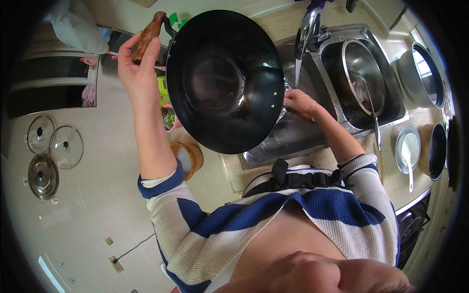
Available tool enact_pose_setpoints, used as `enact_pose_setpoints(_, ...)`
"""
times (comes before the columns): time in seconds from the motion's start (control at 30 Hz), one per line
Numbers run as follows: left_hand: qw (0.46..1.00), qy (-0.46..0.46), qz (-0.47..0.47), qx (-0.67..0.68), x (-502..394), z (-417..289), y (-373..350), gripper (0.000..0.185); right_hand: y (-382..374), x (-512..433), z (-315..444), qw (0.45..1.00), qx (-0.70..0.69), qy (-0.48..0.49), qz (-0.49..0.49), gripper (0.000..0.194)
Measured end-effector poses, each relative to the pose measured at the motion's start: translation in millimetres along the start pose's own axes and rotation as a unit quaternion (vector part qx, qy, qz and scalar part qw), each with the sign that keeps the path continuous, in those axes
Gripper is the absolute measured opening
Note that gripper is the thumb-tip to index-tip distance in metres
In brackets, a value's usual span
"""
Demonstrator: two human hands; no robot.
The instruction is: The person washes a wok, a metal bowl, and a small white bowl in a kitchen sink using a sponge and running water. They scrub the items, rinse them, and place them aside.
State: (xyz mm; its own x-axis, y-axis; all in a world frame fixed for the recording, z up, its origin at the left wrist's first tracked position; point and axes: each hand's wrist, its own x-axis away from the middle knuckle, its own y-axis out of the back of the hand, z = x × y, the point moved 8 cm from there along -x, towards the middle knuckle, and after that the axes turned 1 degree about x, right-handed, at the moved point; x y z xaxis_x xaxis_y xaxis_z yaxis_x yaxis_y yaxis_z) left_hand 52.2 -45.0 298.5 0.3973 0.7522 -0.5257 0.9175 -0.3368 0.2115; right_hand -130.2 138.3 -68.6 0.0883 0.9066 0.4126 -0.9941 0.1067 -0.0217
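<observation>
A black wok [220,73] is raised over the left side of the sink, its wet, shiny inside turned up towards me. My left hand [141,62] grips the wooden side handle [150,34] of the wok. At the opposite rim, beside two rivets, my right hand [301,102] is closed around a reddish grip [305,116], apparently the wok's second handle; my fingers hide most of it. Water [298,71] runs from the chrome faucet [306,34] close to the right rim, just above my right hand.
The sink [307,144] has a second basin holding a steel pot [361,69] with a ladle [376,132] in it. Several pots and a bowl with a white spoon [407,157] line the right counter. Left lie an orange container [188,159] and a basket of greens [168,118]. Lids [43,177] hang on the wall.
</observation>
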Motion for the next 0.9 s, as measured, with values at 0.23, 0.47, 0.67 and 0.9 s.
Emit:
enact_pose_setpoints(0.23, 1.0, -0.026, 0.014, 0.002, 15.9, -35.0, -22.1, 0.037, -0.8, -21.9, -5.3, 0.946, 0.066, 0.312, -0.06, 0.01)
enact_pose_setpoints(0.47, 0.997, -0.066, 0.019, -0.036, 33.2, -74.0, -24.8, 0.037, -18.1, -10.9, -7.3, 0.991, 0.023, 0.123, -0.046, 0.009)
enact_pose_setpoints(0.67, 0.997, -0.064, 0.015, -0.047, 34.4, -69.5, -21.1, 0.036, -29.4, -10.9, -15.9, 0.989, -0.055, 0.136, -0.005, 0.012)
enact_pose_setpoints(0.9, 0.999, 0.013, -0.004, -0.053, 28.4, -0.9, 24.3, 0.036, -35.5, -8.1, -18.3, 0.992, 0.051, 0.116, 0.008, 0.016)
